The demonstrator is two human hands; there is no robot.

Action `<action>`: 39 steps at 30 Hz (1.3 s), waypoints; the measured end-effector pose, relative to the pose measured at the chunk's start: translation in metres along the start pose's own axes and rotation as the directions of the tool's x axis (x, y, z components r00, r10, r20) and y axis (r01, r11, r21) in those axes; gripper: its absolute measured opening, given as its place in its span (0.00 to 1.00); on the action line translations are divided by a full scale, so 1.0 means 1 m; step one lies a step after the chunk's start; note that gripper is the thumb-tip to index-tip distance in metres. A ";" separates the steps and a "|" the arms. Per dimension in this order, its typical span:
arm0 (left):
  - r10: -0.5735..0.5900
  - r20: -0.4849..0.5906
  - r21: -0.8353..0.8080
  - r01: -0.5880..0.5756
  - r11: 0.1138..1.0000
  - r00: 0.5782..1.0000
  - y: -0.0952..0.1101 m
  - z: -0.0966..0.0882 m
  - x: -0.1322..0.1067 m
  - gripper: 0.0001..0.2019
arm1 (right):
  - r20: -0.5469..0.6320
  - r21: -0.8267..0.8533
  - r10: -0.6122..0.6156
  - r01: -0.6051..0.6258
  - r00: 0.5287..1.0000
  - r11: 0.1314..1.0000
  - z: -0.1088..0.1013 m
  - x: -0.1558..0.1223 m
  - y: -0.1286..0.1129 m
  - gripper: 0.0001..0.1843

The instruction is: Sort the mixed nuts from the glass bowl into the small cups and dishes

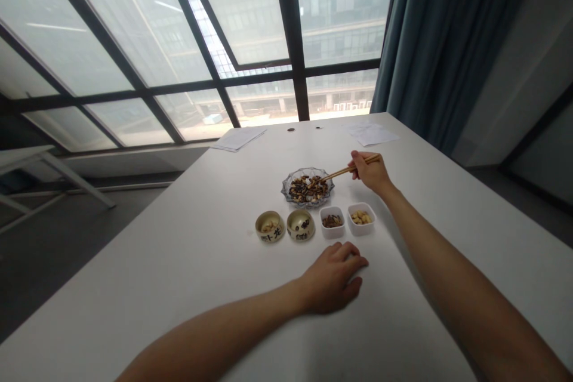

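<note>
Right hand (367,172) is closed in a pencil-style grip on a pair of wooden chopsticks (342,169). Key relation: the chopsticks' long axis runs from that hand down and left, toward the view's lower left, with the tips over the right half of a glass dish (308,188). The tips are at or in the mixed nuts and dark seeds (308,188) filling the dish. Can't tell if they're pinching a piece.

Right hand is the nearer one to the dish, just beyond its right rim. Left hand (332,278) is farther off, on the near side, resting on the bench (188,262) with fingers loosely curled and holding nothing. Its fingertips are near the front of the first white tub (332,228), not touching it.

Four small containers sit in a row on the near side of the dish, close together. From the left:
- ceramic cup (270,227), black lettering, pale nuts inside
- ceramic cup (300,225), black lettering, contents hard to make out
- white tub, dark seeds
- white tub (360,219), pale nuts

The two tubs are just below the chopstick line, and the right wrist sits beyond the second tub.

Farther along the bench are loose papers (238,138), more papers (371,134), and two small dark discs (290,129). Behind the bench is a large gridded window (192,30), with a teal curtain (443,42) to the right.
</note>
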State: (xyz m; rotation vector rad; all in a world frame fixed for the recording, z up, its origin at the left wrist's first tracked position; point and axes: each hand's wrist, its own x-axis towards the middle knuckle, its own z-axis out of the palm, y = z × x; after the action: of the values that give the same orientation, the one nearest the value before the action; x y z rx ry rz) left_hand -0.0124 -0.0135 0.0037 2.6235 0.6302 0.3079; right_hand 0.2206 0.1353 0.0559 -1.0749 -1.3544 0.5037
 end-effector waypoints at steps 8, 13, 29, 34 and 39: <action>0.002 -0.005 0.004 -0.002 1.000 1.000 0.001 0.000 0.000 0.19 | -0.131 0.258 0.134 -0.096 0.982 0.961 -0.013 0.012 -0.008 0.36; 0.000 -0.001 0.005 0.000 1.000 1.000 0.002 -0.002 0.000 0.19 | 0.077 0.321 0.278 -0.287 0.958 0.902 -0.039 0.018 -0.017 0.33; -0.009 -0.003 -0.004 0.009 1.000 1.000 -0.001 0.001 0.000 0.19 | 0.473 0.203 0.323 -0.458 0.820 0.866 -0.068 0.007 -0.025 0.30; -0.010 0.000 -0.002 0.010 1.000 1.000 -0.001 0.001 0.000 0.19 | 0.328 0.311 0.306 -0.408 0.894 0.858 -0.064 0.012 -0.023 0.31; -0.003 0.003 -0.010 0.003 1.000 1.000 0.000 0.000 0.000 0.19 | 0.156 0.311 0.252 -0.290 0.955 0.905 -0.052 0.014 -0.021 0.32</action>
State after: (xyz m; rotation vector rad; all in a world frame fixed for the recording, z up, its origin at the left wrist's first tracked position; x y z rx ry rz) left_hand -0.0126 -0.0135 0.0041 2.6124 0.6300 0.3047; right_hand 0.2662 0.1207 0.0876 -0.9690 -1.1665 0.9771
